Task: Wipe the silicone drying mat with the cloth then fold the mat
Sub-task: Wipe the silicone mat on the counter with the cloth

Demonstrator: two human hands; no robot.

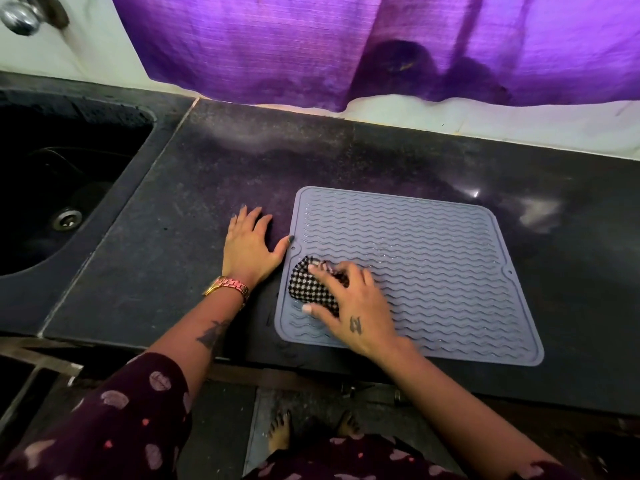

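Head view of the wiping step. Nearest, the right hand (353,303) presses one bunched black-and-white checked cloth (313,289) onto the near-left part of the single grey silicone drying mat (433,258), fingers curled over the wad and pinning it to the ribs; a bunched cloth probably concentrates pressure into the wavy grooves. Just left, the left hand (247,245) lies flat and spread on the dark countertop (194,237), gripping nothing, its thumb tip touching the mat's left edge near a small corner hole, apparently to brace the mat against sliding under the strokes. One gold-toned wristwatch (227,285) sits on the left wrist. The mat lies flat and unfolded, well apart from the one black sink (52,188) at the left; glints on its middle ribs suggest moisture, so wiping is judged incomplete and folding not begun. Farther off, one purple curtain (346,46) hangs over the pale wall, and part of one metal tap (20,17) shows at the top-left corner.
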